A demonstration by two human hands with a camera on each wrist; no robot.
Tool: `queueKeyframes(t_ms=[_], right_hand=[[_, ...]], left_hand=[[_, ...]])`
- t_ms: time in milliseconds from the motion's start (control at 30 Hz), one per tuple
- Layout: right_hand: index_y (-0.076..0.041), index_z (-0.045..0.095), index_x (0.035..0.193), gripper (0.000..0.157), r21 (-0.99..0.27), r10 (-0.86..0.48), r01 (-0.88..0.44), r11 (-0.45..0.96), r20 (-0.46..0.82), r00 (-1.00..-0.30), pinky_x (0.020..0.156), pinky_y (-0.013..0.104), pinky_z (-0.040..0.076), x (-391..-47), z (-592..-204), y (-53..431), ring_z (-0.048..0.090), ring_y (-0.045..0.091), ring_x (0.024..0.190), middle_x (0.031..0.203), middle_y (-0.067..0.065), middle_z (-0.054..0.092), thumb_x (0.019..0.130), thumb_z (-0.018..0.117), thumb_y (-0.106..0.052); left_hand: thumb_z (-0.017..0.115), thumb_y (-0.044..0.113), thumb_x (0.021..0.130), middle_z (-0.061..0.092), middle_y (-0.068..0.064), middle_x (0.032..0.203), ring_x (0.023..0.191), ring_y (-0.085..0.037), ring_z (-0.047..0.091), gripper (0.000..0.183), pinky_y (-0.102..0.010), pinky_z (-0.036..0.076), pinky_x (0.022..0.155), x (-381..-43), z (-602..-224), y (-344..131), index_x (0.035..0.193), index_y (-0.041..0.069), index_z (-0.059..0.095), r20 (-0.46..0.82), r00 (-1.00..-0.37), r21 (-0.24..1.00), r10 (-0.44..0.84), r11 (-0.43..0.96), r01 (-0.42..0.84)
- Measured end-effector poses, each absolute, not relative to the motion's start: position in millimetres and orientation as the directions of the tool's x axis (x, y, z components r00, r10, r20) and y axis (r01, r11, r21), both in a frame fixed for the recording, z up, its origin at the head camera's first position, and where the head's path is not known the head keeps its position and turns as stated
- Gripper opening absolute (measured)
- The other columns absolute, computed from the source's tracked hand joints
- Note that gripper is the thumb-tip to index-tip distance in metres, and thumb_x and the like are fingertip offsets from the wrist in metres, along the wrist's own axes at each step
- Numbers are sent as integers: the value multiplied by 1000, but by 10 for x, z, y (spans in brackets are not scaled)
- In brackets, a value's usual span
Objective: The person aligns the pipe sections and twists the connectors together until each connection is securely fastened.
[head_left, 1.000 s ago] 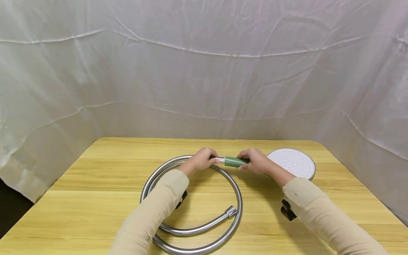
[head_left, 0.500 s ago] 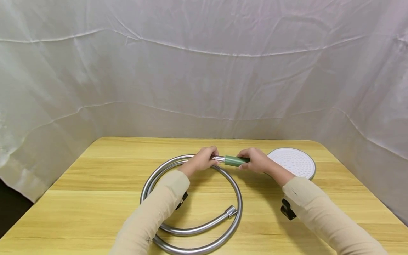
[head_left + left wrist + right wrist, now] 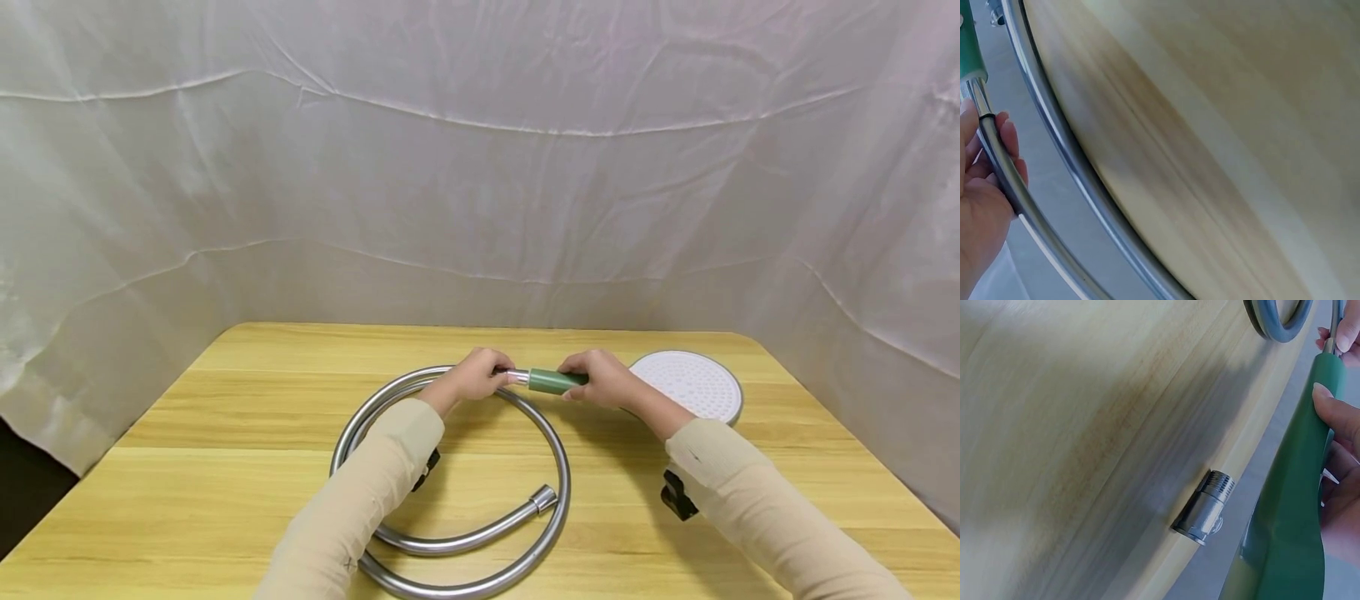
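A shower head with a green handle (image 3: 550, 381) and a broad white spray face (image 3: 687, 385) is held near the back of the table. My right hand (image 3: 600, 379) grips its handle, the thumb lying along the green side in the right wrist view. The left hand (image 3: 474, 375) pinches the chrome end (image 3: 979, 97) of a silver shower hose (image 3: 1007, 169), right at the base of the handle. Part of that end is hidden by my fingers. The hose coils (image 3: 564, 467) on the table below, its other end a flared chrome nut (image 3: 543, 498) lying inside the loop.
A small threaded chrome fitting (image 3: 1205, 507) lies close to the far edge of the wooden table (image 3: 225, 517); in the head view it is out of sight. A pale cloth curtain (image 3: 480, 208) hangs behind and at both sides.
My left fingers have shifted slightly up on the chrome hose end and back down, baring a little more of it midway. The right hand and the shower head have stayed in place.
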State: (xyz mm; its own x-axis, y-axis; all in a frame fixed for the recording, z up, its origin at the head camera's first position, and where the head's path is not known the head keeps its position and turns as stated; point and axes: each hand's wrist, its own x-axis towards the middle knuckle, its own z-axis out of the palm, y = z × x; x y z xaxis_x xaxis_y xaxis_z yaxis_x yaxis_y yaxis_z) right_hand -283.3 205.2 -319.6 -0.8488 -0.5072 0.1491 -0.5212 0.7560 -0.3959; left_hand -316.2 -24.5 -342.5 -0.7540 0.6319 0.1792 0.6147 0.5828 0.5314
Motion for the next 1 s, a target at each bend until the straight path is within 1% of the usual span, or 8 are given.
queueKeyframes(t_ms=[133,367,467,533,633,800,1000], right_hand=[[2,68,102,28,-399,-503,-516,757,148,-852,65,27,46,-2835,-3204,2056,56,11,71,92,12,71,77,74,-8],[2,68,102,27,-403,-507,-520,753,148,-849,65,27,46,-2836,-3207,2063,56,12,71,92,12,71,77,73,-8],[1,68,103,28,-404,-502,-513,757,141,-853,65,27,46,-2835,-3208,2055,56,11,71,93,11,71,77,73,-8],[1,67,103,28,-405,-504,-513,757,140,-853,65,27,46,-2832,-3201,2052,56,12,71,93,12,71,77,73,-9],[1,67,104,28,-408,-503,-511,757,136,-854,66,27,46,-2824,-3191,2052,56,12,72,94,12,70,78,73,-9],[2,67,104,28,-407,-506,-515,754,141,-851,65,27,45,-2816,-3183,2068,56,12,72,95,13,70,78,73,-8],[1,68,102,27,-414,-510,-525,744,156,-846,64,26,46,-2809,-3201,2072,56,11,71,93,12,71,77,73,-8]], left_hand=[[58,13,91,66,-11,88,67,-9,47,16,-18,40,62,-3174,-3452,-238,97,-1,66,194,-758,536,622,580,613],[64,13,87,66,-10,86,72,-11,53,13,-20,44,66,-3192,-3479,-237,93,1,66,230,-766,543,600,574,613],[66,18,86,67,-6,85,72,-9,54,14,-22,44,68,-3194,-3472,-254,94,6,67,226,-781,524,582,603,601],[67,22,85,67,-3,83,70,-9,52,16,-23,42,67,-3194,-3463,-267,95,9,67,212,-795,513,568,628,585],[67,25,85,65,-2,80,66,-8,49,18,-22,39,63,-3201,-3457,-285,99,12,67,196,-802,510,564,640,574],[66,20,86,65,-6,80,63,-8,46,21,-18,38,59,-3214,-3456,-292,101,6,67,188,-785,560,590,592,579],[61,17,90,69,-12,91,70,-8,51,24,-17,42,65,-3229,-3460,-317,105,-1,67,202,-733,568,650,532,628]])
